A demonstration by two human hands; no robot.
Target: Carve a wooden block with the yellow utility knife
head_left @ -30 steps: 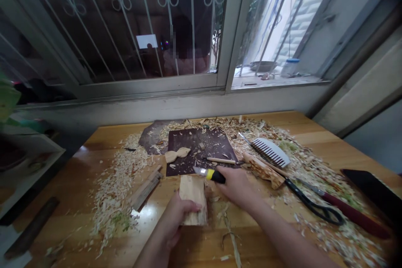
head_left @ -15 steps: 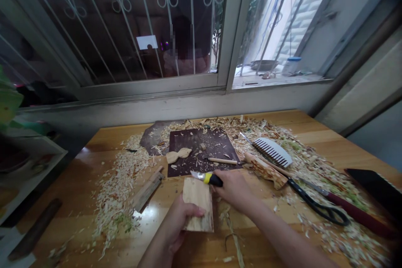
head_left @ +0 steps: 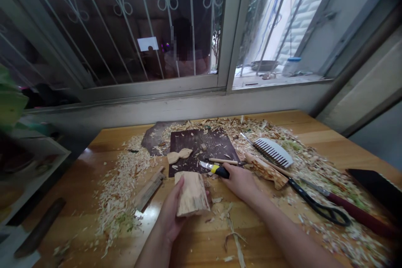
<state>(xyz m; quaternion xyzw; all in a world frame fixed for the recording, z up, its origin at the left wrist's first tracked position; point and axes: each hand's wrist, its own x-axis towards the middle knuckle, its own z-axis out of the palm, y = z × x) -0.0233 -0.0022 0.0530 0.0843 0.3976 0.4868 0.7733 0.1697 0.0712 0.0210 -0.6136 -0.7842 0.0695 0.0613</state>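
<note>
On the wooden table (head_left: 201, 247) lies a dark mat (head_left: 218, 144). In front of its near edge, on the person's side, the left hand (head_left: 172, 213) is closed around a pale wood block (head_left: 192, 194), with the thumb on one side and fingertips showing on the other. The right hand (head_left: 241, 181), near the right front corner of the mat, is gripping a knife (head_left: 217, 169) by its black and yellow handle; the blade points leftward, over the near part of the mat, and appears apart from the block. A carved wood piece (head_left: 179, 156) lies across the left edge of the mat. A split stick (head_left: 150, 188) is to the left of the mat, and wood shavings (head_left: 114, 192) are spread around it.
</note>
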